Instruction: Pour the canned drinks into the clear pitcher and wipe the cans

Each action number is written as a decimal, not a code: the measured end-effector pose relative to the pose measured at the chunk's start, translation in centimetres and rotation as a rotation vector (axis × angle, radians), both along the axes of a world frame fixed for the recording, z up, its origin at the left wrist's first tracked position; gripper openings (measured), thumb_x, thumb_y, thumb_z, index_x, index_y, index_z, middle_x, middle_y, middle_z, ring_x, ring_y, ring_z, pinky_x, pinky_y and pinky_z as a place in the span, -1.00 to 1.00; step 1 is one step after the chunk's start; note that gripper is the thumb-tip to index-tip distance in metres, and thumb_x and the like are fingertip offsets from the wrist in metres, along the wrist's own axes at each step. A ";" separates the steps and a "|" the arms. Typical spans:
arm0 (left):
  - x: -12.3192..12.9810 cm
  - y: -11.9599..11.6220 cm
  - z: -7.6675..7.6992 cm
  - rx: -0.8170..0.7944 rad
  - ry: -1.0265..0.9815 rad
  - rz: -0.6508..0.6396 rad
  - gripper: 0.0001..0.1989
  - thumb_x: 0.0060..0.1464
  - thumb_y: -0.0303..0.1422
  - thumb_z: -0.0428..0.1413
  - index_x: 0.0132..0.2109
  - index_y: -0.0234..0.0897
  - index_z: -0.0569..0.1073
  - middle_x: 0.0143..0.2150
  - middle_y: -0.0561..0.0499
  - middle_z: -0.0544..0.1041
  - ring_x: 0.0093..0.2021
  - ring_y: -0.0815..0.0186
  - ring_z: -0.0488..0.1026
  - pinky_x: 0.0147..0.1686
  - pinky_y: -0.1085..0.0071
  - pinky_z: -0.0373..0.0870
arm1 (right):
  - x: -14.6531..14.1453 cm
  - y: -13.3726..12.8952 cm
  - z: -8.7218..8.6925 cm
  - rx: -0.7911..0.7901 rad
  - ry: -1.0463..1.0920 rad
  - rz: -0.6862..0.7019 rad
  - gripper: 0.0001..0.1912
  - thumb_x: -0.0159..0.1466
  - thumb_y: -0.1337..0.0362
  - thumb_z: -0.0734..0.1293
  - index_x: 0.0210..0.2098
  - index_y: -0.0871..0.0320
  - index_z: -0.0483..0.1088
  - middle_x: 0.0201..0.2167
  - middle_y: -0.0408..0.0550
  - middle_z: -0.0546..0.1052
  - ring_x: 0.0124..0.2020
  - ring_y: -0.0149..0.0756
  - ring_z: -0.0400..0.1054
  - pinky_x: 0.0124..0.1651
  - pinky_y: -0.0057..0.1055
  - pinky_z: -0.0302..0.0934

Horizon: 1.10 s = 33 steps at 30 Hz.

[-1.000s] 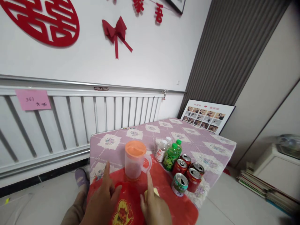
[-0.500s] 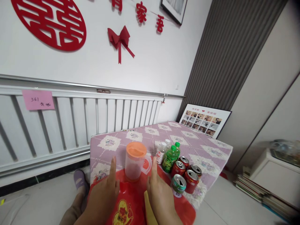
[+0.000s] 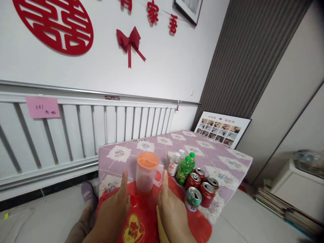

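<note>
My left hand (image 3: 112,210) is held in the air over the red plastic bag (image 3: 138,221), fingers stretched out and pointing away from me, with nothing in it. Across from it, my right hand (image 3: 172,211) is also empty, its fingers straight and the palm side turned inward. Beyond and between them stands a frosted plastic pitcher (image 3: 146,177) with an orange lid (image 3: 147,160) and a handle on its right; neither hand grips it. A green-capped bottle (image 3: 184,170), a white-capped bottle (image 3: 173,164) and a green can (image 3: 193,199) stand to the right of my right hand.
Several red cans (image 3: 207,194) are grouped on the flowered tablecloth (image 3: 174,145). Something yellow (image 3: 162,226) lies below my right hand. A white radiator (image 3: 88,130) runs along the wall behind. A photo board (image 3: 222,130) leans at the far end.
My hands stay almost in place, with the right fingertips slightly further left. The view has shifted a little; the pitcher, bottles and cans have not moved on the table.
</note>
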State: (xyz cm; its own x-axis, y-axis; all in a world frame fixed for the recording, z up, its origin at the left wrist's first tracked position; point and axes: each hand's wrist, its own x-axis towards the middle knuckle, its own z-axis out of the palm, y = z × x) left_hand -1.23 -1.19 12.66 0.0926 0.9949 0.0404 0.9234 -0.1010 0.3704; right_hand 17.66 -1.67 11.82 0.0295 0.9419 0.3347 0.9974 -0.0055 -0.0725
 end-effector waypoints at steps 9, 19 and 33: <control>-0.1 -0.3 -0.6 0.039 0.062 -0.056 -0.26 0.12 -0.37 -0.02 0.38 -0.26 -0.13 0.23 -0.15 0.38 0.22 0.13 0.31 0.12 0.23 0.25 | 0.0 -0.7 -1.1 -0.166 -0.042 0.047 -0.52 0.25 0.50 0.14 0.11 0.15 0.38 -0.22 0.15 0.61 -0.19 -0.01 0.51 -0.16 -0.13 0.34; -4.3 0.3 -12.1 0.455 -0.035 0.009 0.05 0.03 -0.14 0.10 0.33 0.00 -0.57 0.43 -0.11 -0.04 0.36 -0.08 0.03 0.13 -0.04 0.30 | 3.7 2.8 -4.6 0.147 0.347 0.069 -0.31 0.17 0.28 0.25 0.28 0.26 0.11 0.23 0.23 0.27 0.24 0.06 0.14 0.16 -0.01 0.15; 2.8 11.0 -0.4 0.384 0.052 -0.282 -0.59 0.20 -0.38 -0.07 0.18 -0.19 0.30 0.22 -0.11 0.34 0.22 0.11 0.22 0.20 0.11 0.18 | 4.3 11.6 -6.2 0.104 1.008 0.093 -0.60 0.25 -0.02 0.11 -0.31 0.12 0.41 -0.28 0.05 0.60 -0.20 -0.18 0.48 -0.14 -0.32 0.30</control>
